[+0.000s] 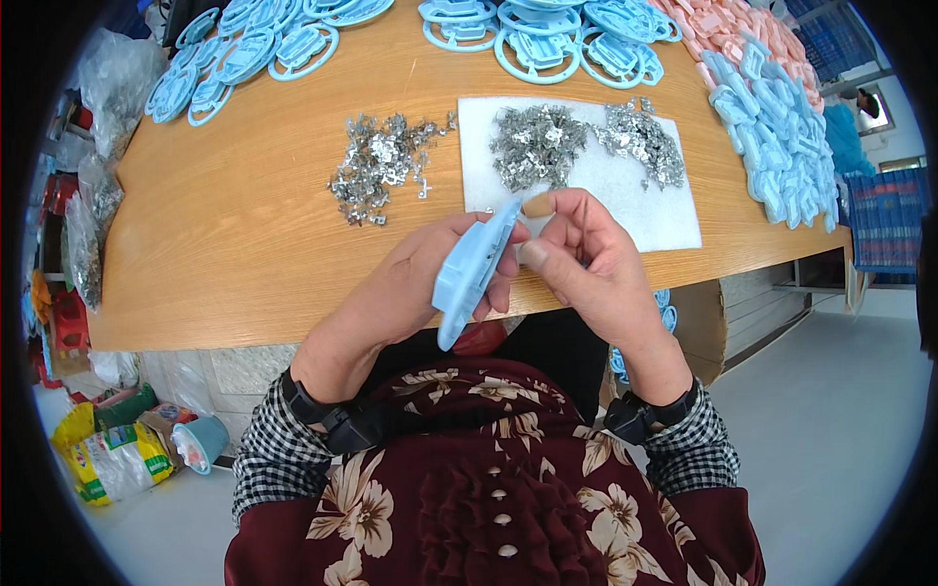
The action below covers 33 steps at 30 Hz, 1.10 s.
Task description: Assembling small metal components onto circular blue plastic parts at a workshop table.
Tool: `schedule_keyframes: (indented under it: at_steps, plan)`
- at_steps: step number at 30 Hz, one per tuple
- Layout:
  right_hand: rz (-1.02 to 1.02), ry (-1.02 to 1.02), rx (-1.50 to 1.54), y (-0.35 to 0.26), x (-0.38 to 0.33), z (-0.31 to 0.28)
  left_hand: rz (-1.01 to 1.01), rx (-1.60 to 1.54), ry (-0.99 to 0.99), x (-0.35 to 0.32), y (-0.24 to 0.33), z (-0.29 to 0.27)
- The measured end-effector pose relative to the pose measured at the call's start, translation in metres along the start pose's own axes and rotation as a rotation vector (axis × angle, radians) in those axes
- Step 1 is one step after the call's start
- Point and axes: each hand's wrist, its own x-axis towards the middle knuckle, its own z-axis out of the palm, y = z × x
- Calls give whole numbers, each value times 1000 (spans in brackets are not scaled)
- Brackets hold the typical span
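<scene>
My left hand [405, 273] is closed around a light blue plastic ring-shaped piece [476, 269], tilted nearly on edge over the table's front edge. Its raised block faces left. At its right side, my right hand [591, 256] has thumb and fingers bent in a pinch close to the rim; whatever lies between them is too small to make out. A tan cover [538, 204] sits on a right fingertip. Just beyond the hands lie small metal clips in a heap [376, 166] on the wood, plus two heaps, one of darker clips [537, 145] and one of brighter clips [642, 144], on a white foam sheet [596, 220].
Blue ring pieces [535, 44] are stacked along the far side of the wooden table [234, 225]. Blue parts [777, 146] and pink parts [747, 39] pile up at the right. A cardboard box [696, 327] stands below; bags [122, 459] and a bucket [202, 441] sit lower left.
</scene>
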Motion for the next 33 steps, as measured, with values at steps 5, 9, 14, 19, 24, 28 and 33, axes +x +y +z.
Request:
schedule_keyframes:
  at_steps: [5, 9, 14, 19, 24, 28, 33]
  plan:
    - [137, -225, -39, -10, 9, -3, -38, 88, 38, -9, 0, 8]
    - [190, -340, 187, -4, 16, -7, -34, 86, -19, -11, -3, 2]
    - [247, -389, 205, -3, 16, -10, -52, -157, -54, -7, -24, -8]
    - [295, -293, 202, -7, 14, -7, -78, -617, -186, -1, -30, -11]
    - [258, -253, 102, -12, 13, -6, -146, -653, -248, 2, -34, -16]
    - [232, -242, 61, -14, 12, -8, -137, -620, -229, 0, -31, -16]
    - [133, -102, 10, -7, 16, -14, -84, -518, 42, -7, -4, -7]
